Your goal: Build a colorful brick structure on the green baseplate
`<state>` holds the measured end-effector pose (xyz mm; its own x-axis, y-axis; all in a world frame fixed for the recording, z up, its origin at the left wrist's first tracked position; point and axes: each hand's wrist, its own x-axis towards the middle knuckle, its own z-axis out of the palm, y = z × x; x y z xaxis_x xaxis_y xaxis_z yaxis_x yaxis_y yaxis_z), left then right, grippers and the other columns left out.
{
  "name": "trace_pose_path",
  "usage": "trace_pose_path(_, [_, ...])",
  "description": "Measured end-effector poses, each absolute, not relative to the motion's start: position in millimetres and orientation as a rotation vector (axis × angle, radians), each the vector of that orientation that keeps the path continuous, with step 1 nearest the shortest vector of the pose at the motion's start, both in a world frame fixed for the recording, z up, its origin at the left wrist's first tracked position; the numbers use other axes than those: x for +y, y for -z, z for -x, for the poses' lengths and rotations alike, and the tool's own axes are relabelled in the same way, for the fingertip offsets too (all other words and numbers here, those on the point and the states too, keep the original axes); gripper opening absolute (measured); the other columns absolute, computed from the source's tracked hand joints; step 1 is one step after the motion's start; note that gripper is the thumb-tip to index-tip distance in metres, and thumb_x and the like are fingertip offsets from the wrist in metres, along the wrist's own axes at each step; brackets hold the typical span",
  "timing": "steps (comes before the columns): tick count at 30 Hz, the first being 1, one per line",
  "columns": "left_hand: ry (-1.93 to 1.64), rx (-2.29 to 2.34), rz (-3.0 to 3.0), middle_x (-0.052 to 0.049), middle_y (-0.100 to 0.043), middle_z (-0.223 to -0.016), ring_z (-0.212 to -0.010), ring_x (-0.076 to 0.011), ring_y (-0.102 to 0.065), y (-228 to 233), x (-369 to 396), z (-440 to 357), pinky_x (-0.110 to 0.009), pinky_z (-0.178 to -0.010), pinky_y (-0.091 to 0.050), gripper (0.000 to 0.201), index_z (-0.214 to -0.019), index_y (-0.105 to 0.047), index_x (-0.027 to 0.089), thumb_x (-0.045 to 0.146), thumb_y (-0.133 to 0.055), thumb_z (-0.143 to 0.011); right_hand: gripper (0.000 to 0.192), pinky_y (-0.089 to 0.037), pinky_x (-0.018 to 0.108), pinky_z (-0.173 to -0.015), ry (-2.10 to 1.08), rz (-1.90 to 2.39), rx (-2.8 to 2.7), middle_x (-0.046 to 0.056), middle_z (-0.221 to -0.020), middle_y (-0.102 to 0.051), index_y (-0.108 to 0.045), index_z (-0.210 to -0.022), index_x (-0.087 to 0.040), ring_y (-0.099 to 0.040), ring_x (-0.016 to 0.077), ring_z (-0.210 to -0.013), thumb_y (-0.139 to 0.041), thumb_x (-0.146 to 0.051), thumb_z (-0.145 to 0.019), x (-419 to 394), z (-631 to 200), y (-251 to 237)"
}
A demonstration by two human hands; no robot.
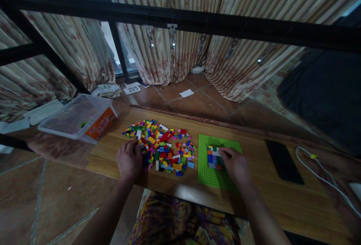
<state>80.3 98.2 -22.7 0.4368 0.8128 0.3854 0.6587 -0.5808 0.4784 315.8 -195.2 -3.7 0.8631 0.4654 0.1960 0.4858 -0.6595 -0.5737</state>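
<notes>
Many loose toy bricks [165, 145] of mixed colours lie heaped on the wooden table. At the heap's left edge rests my left hand [129, 161], its fingers curled in; the fingertips and anything in them are hidden. To the right of the heap lies a green studded baseplate [205, 175]. On it stands a low block of joined bricks [214, 158] in blue, white, red, green and yellow. My right hand [236, 165] pinches at the upper right of that block, on what looks like a small white brick. Its fingers cover the block's right side.
A clear plastic tub [67, 119] with an orange label stands at the table's left end, a few green pieces inside. A black phone [284, 161] lies right of the baseplate, beside a white cable [321, 173]. A black metal rail [180, 19] crosses in front of striped curtains.
</notes>
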Motion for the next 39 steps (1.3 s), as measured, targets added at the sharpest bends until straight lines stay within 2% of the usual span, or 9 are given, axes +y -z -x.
trace_pose_path(13, [-0.882,1.256,-2.456,-0.01,-0.068,-0.107,-0.1,-0.0261,-0.06,22.6,98.3,-80.2,-0.041,-0.091,-0.045,0.027,-0.101,-0.066,0.016,0.03,-0.046,-0.089,0.029,-0.044,0.031,-0.064,-0.071,2.407,-0.617,0.003,-0.077,-0.073,-0.069,-0.076,-0.023,-0.065,0.0203,-0.068,-0.054,-0.048,-0.078,-192.5,-321.2,-2.7])
trace_pose_path(26, [-0.89,1.266,-2.444,-0.009,-0.068,-0.108,-0.1,-0.026,-0.06,23.2,98.1,-80.5,-0.041,-0.092,-0.045,0.026,-0.1,-0.066,0.017,0.029,-0.047,-0.089,0.031,-0.048,0.034,-0.071,-0.014,2.301,-0.425,0.007,-0.084,-0.073,-0.071,-0.083,-0.021,-0.066,0.0239,-0.077,-0.057,-0.047,-0.075,-209.2,-322.7,-1.1])
trace_pose_path(39, [-0.884,1.254,-2.432,-0.01,-0.067,-0.107,-0.101,-0.0254,-0.06,19.4,96.9,-81.3,-0.04,-0.092,-0.044,0.027,-0.099,-0.066,0.018,0.03,-0.044,-0.089,0.032,-0.047,0.036,-0.076,-0.044,2.276,-0.458,0.007,-0.086,-0.07,-0.072,-0.077,-0.02,-0.063,0.0231,-0.08,-0.057,-0.048,-0.074,-197.8,-324.9,4.8])
